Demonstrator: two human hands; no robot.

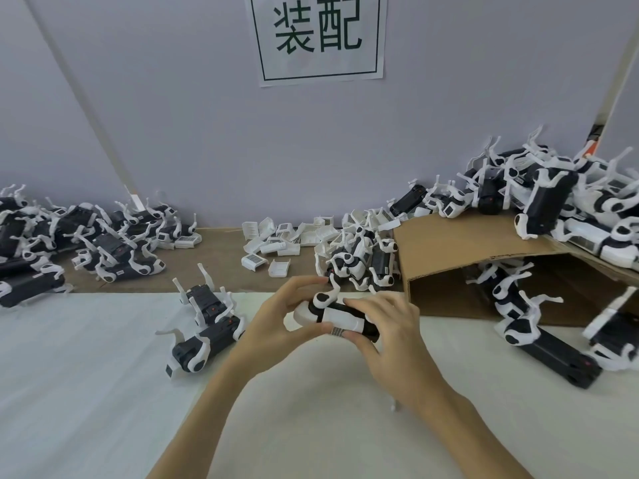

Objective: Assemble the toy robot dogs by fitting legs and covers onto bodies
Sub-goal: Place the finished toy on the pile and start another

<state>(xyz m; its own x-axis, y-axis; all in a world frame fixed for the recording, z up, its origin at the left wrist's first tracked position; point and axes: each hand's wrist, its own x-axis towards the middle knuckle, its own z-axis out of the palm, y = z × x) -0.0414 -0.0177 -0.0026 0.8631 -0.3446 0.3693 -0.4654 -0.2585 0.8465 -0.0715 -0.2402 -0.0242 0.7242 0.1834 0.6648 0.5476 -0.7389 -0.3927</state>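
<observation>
Both hands (345, 319) grip a glossy black-and-white toy dog (337, 314).

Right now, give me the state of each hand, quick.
Left hand: grips the toy dog body at its white end.
Right hand: holds the same body at its black end.

My one head camera, looking forward and down.
It sits close above my white-covered table (103, 392), facing the far grey wall (173, 115).
</observation>
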